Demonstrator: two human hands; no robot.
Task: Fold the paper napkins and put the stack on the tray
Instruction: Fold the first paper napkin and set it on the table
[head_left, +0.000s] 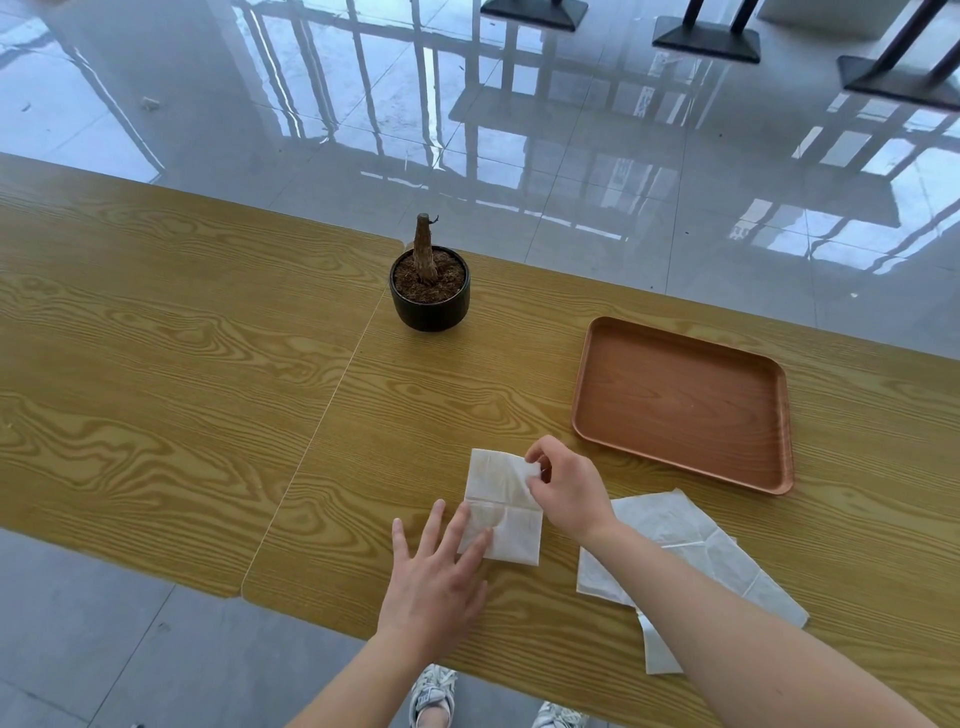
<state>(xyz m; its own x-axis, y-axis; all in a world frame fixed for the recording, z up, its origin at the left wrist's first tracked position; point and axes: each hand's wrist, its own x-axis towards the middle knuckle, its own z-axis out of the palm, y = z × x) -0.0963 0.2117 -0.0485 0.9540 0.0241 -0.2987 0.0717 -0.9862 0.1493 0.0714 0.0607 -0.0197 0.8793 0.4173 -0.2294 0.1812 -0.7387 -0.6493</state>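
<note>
Here, a long wooden table (156, 364) with a strong yellow grain is seen from above, a seam running across it near the middle. Just right of that seam, towards the far edge, a small black pot (430, 301) is stood upright, filled with brown soil from which a bare stump rises. Nearer the front edge, the left hand (434, 577) is laid flat and open, fingers spread, its fingertips pressed on the lower left corner of a white paper napkin (501, 512). This napkin is spread on the wood with a crease across its middle. Its upper right corner is pinched between thumb and fingers of the right hand (563, 493), which is closed on the paper. Beyond the right forearm, further unfolded napkins (691, 551) are piled loosely near the front edge, overlapping one another and partly hidden by the arm. Behind them, well apart from the napkin being handled, a brown rectangular tray (680, 483) is set on the table, nothing lying in it. Below the table edge, pale shoes (434, 693) are glimpsed on grey floor.
</note>
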